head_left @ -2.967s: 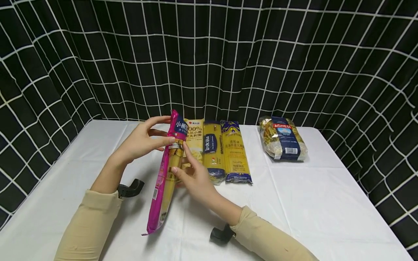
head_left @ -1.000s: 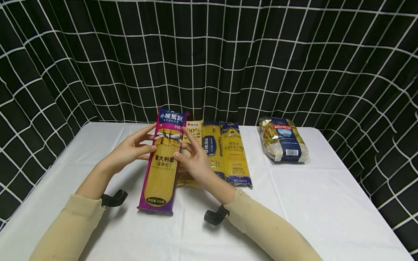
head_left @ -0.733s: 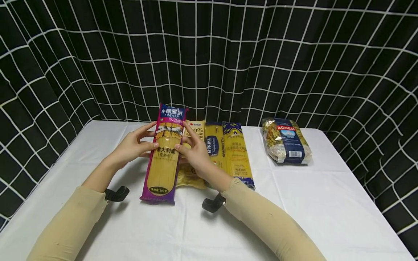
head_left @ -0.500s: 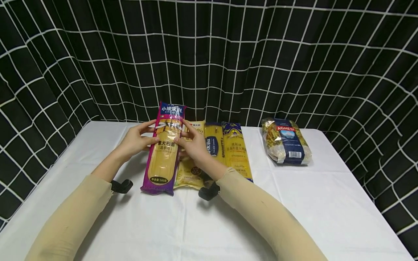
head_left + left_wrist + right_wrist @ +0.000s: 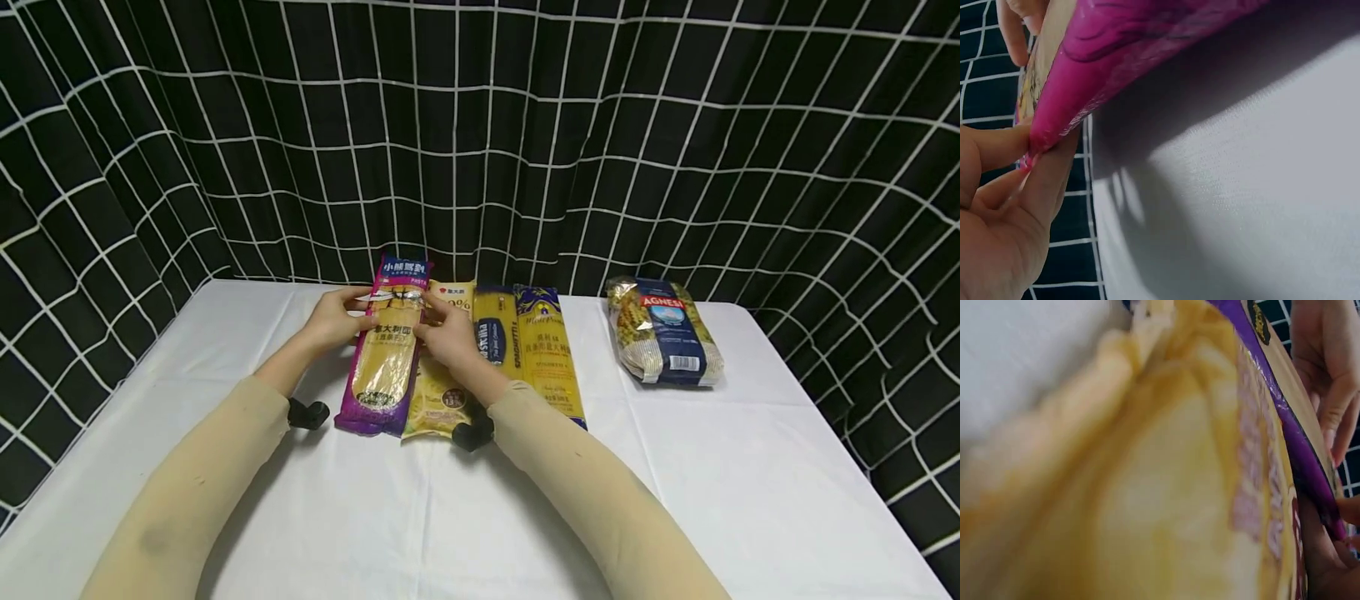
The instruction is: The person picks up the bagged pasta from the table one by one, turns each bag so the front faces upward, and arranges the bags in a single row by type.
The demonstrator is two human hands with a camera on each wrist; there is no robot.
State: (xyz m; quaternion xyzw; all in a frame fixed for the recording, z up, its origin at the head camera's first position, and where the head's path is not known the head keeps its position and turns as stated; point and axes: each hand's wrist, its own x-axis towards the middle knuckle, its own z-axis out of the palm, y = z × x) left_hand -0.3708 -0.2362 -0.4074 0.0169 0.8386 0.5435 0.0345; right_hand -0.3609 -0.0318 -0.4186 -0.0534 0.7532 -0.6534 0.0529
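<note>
Between both hands is a magenta and purple pack of spaghetti [image 5: 386,362], front label up. My left hand [image 5: 336,320] pinches its left edge near the upper part, thumb in front and fingers behind. In the left wrist view, the magenta side [image 5: 1110,56] stands above a shadow on the cloth. My right hand [image 5: 452,337] pinches the opposite edge. Directly right of it lies a pale yellow pasta pack [image 5: 437,400], partly covered by my right hand; it fills much of the right wrist view, blurred. The purple edge [image 5: 1300,444] shows beside it there.
Right of the yellow pack lie a dark blue-labelled spaghetti pack [image 5: 493,333] and a yellow-and-blue spaghetti pack [image 5: 549,354], side by side. Farther right sits a plump pasta bag [image 5: 663,333] with a navy label. A white cloth [image 5: 360,517] covers the table; a black gridded curtain [image 5: 525,125] hangs behind.
The spaghetti pack has turned from edge-on to face up, then moved away from the body and down beside the yellow pack. Both hands moved with it, keeping their grip.
</note>
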